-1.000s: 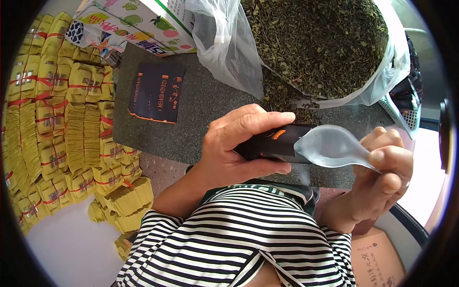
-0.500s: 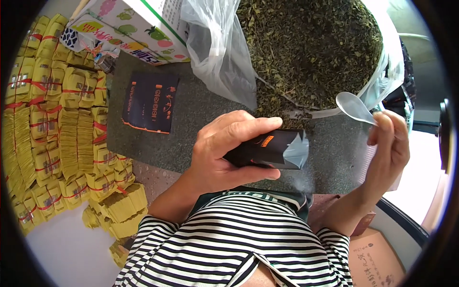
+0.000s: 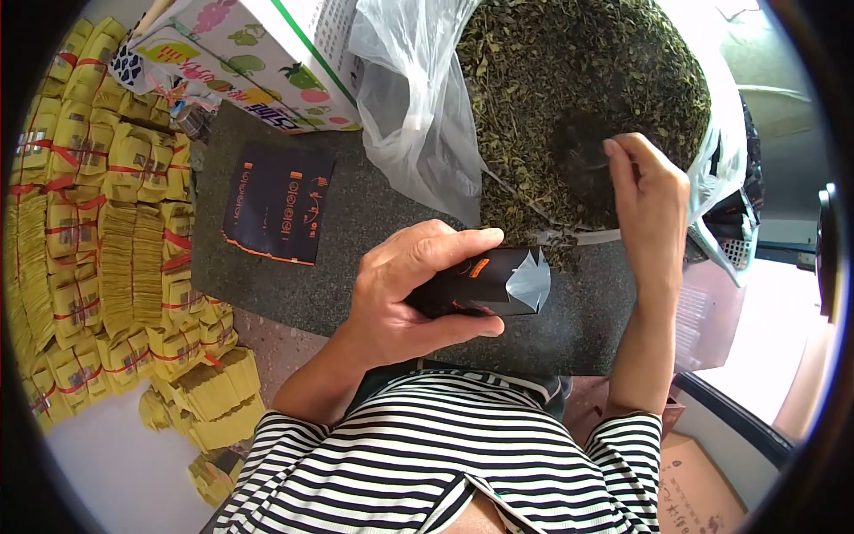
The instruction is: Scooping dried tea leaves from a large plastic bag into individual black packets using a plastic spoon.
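My left hand (image 3: 391,294) is wrapped round a black foil pouch (image 3: 480,287) with orange print. The pouch lies sideways in my grip, its torn-open silver mouth facing right. Over the heap of dried, crumbled green leaves (image 3: 525,98) is my right hand (image 3: 652,182), its fingers pinched on a spoon. Only a faint part of the spoon (image 3: 589,164) shows, at a dark patch among the leaves. A clear plastic bag (image 3: 418,116) surrounds the heap, its loose edge folded toward the left.
A flat dark packet (image 3: 277,205) with orange print lies on the grey speckled table (image 3: 374,196). Behind it stands a white carton (image 3: 258,67) with fruit pictures. Yellow packets (image 3: 133,240) bundled with red ties are stacked on the left. A brown cardboard box (image 3: 689,489) stands lower right.
My right hand has swung forward and left, taking the spoon from beside the heap into the leaves. The left hand and pouch have shifted slightly left.
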{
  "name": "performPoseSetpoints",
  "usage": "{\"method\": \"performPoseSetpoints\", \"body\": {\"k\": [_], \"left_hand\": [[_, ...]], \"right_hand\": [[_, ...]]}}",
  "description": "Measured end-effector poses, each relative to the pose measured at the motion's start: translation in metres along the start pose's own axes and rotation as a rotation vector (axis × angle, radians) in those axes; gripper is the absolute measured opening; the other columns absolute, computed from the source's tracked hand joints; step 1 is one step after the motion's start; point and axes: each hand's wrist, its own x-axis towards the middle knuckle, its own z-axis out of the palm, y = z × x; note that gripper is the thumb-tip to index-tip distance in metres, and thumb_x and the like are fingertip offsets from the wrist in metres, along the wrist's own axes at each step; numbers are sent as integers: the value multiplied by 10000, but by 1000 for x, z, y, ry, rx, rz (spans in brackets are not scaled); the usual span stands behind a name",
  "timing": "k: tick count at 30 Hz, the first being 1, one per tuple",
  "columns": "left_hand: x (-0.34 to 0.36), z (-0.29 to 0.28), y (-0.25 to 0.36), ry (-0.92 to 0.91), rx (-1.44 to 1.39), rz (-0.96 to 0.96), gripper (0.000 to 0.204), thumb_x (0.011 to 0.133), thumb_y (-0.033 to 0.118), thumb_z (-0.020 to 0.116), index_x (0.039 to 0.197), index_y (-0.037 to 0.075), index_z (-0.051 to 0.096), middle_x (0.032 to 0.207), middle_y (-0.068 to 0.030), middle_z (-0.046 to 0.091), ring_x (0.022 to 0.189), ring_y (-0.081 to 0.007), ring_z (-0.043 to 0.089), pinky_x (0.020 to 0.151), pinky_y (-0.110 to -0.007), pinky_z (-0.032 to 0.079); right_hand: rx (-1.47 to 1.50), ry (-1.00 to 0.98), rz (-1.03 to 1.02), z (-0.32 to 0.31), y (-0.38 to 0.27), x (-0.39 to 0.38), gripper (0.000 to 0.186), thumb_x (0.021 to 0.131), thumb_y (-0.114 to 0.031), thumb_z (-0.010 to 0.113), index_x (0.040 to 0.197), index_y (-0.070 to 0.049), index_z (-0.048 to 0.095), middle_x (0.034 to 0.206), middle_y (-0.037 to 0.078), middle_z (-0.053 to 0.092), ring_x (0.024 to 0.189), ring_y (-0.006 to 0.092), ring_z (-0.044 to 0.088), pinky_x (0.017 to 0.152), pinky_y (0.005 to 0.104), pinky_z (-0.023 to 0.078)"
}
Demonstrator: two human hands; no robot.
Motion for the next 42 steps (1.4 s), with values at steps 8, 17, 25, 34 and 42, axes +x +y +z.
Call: {"method": "performPoseSetpoints", "body": {"k": [8, 17, 25, 34, 42], "left_hand": [[5, -2, -2, -1, 51, -31, 681, 592, 130, 919, 1191, -44, 645, 847, -82, 635, 727, -144, 584, 628, -248, 438], [24, 15, -3, 0, 46, -18, 669, 603, 126, 916, 1198, -21, 649, 843, -53, 622, 707, -119, 550, 625, -237, 425], [38, 25, -5, 41, 115, -52, 644, 613, 98, 905, 1199, 2, 655, 869, -54, 643, 739, -112, 592, 655, -231, 460], [46, 36, -7, 73, 119, -144, 632, 634, 50, 883, 1218, 6, 645, 930, -50, 666, 790, -94, 621, 705, -225, 494], [50, 36, -6, 62, 129, -149, 651, 636, 59, 884, 1234, 8, 635, 966, -60, 669, 833, -106, 627, 745, -239, 505]], "right_hand": [[536, -66, 300, 17, 2, 4, 186, 977, -167, 609, 959, -9, 706, 712, -3, 619, 619, 53, 545, 557, 207, 436], [705, -22, 373, -15, 15, 8, 215, 992, -241, 604, 973, -55, 711, 714, -16, 598, 604, 43, 518, 549, 187, 407], [777, 0, 334, -44, 22, 11, 246, 996, -263, 593, 982, -48, 711, 691, 8, 567, 579, 71, 502, 521, 198, 378], [914, -95, 239, -70, 18, 12, 232, 984, -214, 605, 956, -6, 704, 721, 41, 623, 571, 71, 536, 491, 201, 407], [873, -163, 242, -64, 7, 15, 211, 980, -197, 610, 922, -18, 705, 683, 23, 621, 536, 58, 523, 488, 188, 408]]}}
